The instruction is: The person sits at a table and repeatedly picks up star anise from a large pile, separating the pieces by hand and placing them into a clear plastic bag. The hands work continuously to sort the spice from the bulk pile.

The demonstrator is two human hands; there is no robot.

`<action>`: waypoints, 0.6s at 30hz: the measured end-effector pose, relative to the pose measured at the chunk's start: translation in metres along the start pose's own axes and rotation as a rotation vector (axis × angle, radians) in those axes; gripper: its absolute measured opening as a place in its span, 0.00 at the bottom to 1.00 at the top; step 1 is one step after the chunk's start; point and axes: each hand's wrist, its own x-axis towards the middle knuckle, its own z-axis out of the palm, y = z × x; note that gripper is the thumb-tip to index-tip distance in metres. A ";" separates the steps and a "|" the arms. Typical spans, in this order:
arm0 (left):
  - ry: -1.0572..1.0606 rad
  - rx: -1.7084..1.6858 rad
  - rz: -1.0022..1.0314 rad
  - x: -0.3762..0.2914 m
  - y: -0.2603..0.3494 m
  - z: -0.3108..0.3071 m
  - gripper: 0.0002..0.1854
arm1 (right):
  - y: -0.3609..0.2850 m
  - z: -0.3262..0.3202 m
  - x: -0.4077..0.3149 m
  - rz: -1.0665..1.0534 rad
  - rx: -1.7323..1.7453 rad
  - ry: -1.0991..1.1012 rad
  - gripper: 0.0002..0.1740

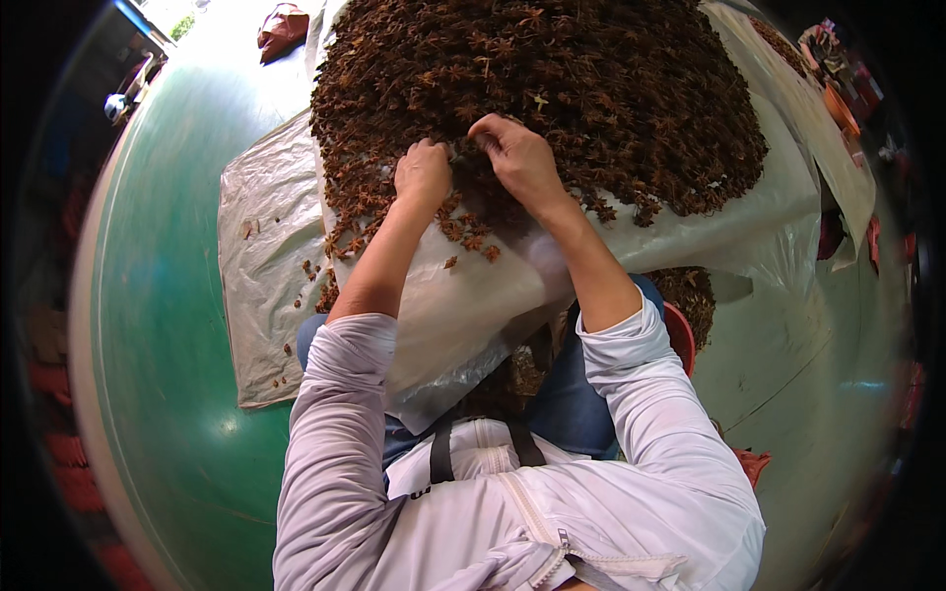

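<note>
A broad heap of dried star anise point(591, 96) spreads before me on whitish plastic sheeting point(458, 295). At its near edge, my left hand point(425, 171) has its fingers bent down into the pods, and its fingertips are hidden. My right hand point(519, 156) is just to the right over the heap, thumb and fingers curled close together. Whether either hand grips a pod is too small to tell. Several loose star anise pods point(469, 230) lie on the sheet between my forearms.
On the left, a plastic sheet point(270, 295) with scattered bits lies on the green floor point(170, 295). A red tub point(680, 336) stands by my right leg, beside a brown heap point(698, 299). A reddish bag point(283, 31) sits at the far left.
</note>
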 end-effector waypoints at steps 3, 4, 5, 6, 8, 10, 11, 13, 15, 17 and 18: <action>-0.123 0.125 -0.040 0.011 0.003 -0.002 0.13 | -0.006 -0.018 0.003 -0.415 -0.327 0.213 0.05; -0.138 0.182 0.001 0.012 0.002 -0.004 0.14 | -0.011 -0.028 0.003 -0.417 -0.359 0.212 0.05; -0.102 0.169 0.012 0.011 0.001 -0.006 0.14 | -0.014 -0.040 0.003 -0.272 -0.061 -0.031 0.07; -0.047 0.145 0.037 0.007 -0.002 -0.009 0.14 | -0.016 -0.058 0.001 -0.133 0.207 -0.302 0.08; 0.073 0.099 0.055 -0.004 -0.005 -0.016 0.10 | -0.020 -0.080 -0.003 0.230 0.551 -0.873 0.13; 0.218 0.039 0.152 -0.023 -0.006 -0.022 0.09 | -0.024 -0.077 -0.005 0.137 0.499 -0.629 0.18; 0.304 0.010 0.203 -0.032 -0.005 -0.025 0.09 | -0.023 -0.072 -0.007 0.031 0.404 -0.409 0.21; 0.359 -0.031 0.327 -0.055 0.003 -0.030 0.06 | -0.023 -0.048 -0.011 -0.183 0.208 -0.242 0.21; 0.393 -0.097 0.409 -0.079 0.010 -0.036 0.07 | -0.020 -0.030 -0.018 -0.122 0.205 -0.448 0.18; 0.325 -0.214 0.335 -0.099 0.011 -0.044 0.06 | -0.021 -0.022 -0.028 -0.116 0.222 -0.547 0.11; 0.301 -0.287 0.300 -0.109 0.009 -0.048 0.06 | -0.024 -0.021 -0.033 -0.156 0.176 -0.580 0.11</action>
